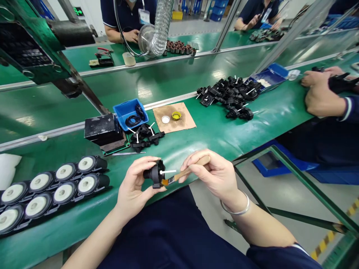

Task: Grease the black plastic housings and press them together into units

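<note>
My left hand [138, 183] grips a black plastic housing [153, 173] by its edges, with its open side turned to the right. A thin white shaft [169, 172] sticks out of the middle of that housing. In my right hand [214, 172] is a small brush [182, 174] with a wooden handle, held between thumb and fingers. Its bristles touch, or nearly touch, the lower rim of the housing. Beyond my hands, a piece of cardboard [185, 125] carries a yellow cap [176, 116] and a white disc [165, 119].
Several black housings [143, 134] lie by a blue bin [130, 112] of black rings. A larger pile [228, 93] is at the right. Black parts with white discs [39, 190] stand in rows at left, below a green machine [30, 41]. A co-worker's hands [322, 82] work at right.
</note>
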A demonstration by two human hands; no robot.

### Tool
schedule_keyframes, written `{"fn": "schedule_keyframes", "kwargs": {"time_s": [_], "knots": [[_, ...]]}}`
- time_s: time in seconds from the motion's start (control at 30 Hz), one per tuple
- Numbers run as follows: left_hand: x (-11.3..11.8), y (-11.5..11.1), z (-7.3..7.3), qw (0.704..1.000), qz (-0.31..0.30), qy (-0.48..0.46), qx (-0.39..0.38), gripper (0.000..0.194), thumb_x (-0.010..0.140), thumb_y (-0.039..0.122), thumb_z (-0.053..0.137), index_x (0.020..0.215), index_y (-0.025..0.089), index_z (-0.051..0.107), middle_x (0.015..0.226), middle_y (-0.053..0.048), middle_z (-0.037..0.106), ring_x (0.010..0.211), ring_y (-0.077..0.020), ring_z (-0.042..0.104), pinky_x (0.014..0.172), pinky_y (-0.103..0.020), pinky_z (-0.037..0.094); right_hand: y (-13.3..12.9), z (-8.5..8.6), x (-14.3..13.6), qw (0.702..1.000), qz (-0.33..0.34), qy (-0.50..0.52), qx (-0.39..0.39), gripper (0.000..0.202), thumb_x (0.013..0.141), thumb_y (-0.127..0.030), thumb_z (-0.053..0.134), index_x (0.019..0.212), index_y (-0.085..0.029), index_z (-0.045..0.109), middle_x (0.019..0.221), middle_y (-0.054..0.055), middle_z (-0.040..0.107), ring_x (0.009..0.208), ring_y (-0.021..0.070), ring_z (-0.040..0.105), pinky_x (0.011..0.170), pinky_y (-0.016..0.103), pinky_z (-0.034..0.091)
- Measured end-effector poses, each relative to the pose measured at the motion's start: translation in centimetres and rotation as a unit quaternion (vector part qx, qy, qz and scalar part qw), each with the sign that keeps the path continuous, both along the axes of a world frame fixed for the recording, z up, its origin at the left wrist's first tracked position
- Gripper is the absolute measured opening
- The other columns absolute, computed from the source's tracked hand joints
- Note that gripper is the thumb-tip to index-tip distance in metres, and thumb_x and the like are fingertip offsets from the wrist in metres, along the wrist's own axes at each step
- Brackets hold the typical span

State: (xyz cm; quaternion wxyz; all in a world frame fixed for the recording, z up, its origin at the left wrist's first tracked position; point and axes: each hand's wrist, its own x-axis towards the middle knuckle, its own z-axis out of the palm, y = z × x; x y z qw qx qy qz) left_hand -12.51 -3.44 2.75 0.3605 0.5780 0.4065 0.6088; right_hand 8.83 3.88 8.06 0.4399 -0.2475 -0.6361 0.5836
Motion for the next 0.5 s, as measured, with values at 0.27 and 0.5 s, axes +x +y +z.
{"fn": "schedule_keyframes", "kwargs": {"time_s": [0.27,0.5], "knots": [[-0.2,-0.3,-0.1,0.994,-0.006,-0.049,-0.101,0.056,0.072,0.020,0.085,0.123,0.028,0.063,0.126,-0.008,0.060,0.117,-0.0236,0.062,0.097,-0.033,0.056,0.1,0.1,0.4,0.975,-0.094,-0.117,0.163,0.011,0.091,-0.011,0.060,0.099,-0.018,0.061,0.086,0.002,0.073,0.075,0.0135,0.074,0.072,0.025,0.062],[0.6,-0.2,0.8,0.899,-0.093,-0.256,-0.343,0.046,0.092,0.049,0.059,0.128,0.019,0.061,0.106,-0.010,0.068,0.086,-0.0202,0.068,0.073,-0.034,0.062,0.4,1.0,0.5,0.920,-0.019,-0.170,0.353,0.021,0.088,-0.006,0.062,0.108,-0.014,0.065,0.101,0.009,0.074,0.100,0.0161,0.071,0.090,0.028,0.060]]}}
